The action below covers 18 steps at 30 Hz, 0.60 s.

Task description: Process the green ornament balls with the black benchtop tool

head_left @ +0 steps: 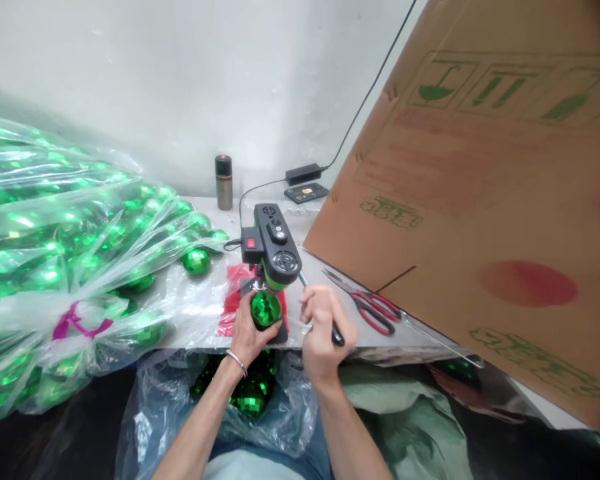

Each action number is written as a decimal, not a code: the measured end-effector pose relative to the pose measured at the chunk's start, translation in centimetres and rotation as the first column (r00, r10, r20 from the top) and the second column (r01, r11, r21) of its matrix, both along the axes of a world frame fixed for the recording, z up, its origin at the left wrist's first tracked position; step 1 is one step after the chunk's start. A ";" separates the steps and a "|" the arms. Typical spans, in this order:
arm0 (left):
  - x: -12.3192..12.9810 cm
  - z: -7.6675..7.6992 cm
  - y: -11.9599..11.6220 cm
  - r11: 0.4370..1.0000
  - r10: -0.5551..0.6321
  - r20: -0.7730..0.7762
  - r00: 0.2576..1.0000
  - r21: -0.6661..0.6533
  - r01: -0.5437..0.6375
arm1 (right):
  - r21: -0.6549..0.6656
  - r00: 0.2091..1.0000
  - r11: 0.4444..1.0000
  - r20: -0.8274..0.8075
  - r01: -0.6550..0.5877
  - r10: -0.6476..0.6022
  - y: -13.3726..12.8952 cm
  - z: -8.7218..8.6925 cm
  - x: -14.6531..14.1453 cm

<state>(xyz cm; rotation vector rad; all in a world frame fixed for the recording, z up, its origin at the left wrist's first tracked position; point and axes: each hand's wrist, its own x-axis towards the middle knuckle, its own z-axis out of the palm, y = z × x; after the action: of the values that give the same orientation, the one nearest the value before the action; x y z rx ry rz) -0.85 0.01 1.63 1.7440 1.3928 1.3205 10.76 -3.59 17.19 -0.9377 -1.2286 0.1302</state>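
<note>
A shiny green mirrored ball (266,309) is held in my left hand (250,330), its fingers and thumb wrapped round the sides. The ball sits under the front end of a black and green bench machine (275,243) with a red switch. My right hand (325,327) is closed round the black-ended lever (337,335) at the machine's right side. Red sheeting (229,320) lies under the machine's dark base. Another green ball (197,261) rests on the table to the left.
Clear bags of green balls (80,247) crowd the left. A large cardboard box (455,200) leans at the right, beside red-handled scissors (375,310). Behind are a brown can (224,183) and a power adapter (303,174). A plastic bag (165,400) with balls is on my lap.
</note>
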 end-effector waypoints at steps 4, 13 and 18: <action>-2.6 -1.9 -3.7 0.996 0.076 0.011 0.997 0.052 -0.077 | -0.091 0.998 0.995 -0.061 -0.036 0.030 0.0 3.3 -0.1; -6.1 -8.6 -11.8 0.939 0.147 -0.311 0.939 0.342 -0.034 | -0.060 0.998 0.998 -0.061 -0.003 0.000 -0.3 0.9 -0.1; -6.9 -0.4 0.1 0.879 0.451 -0.149 0.880 0.243 -0.410 | -0.036 0.999 0.999 -0.041 0.003 -0.004 0.0 0.5 0.0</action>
<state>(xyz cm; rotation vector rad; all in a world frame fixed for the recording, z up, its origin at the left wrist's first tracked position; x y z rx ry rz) -7.77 0.08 1.26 1.8028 1.9085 1.6020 10.78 -3.54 17.68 -0.9643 -1.1901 0.1688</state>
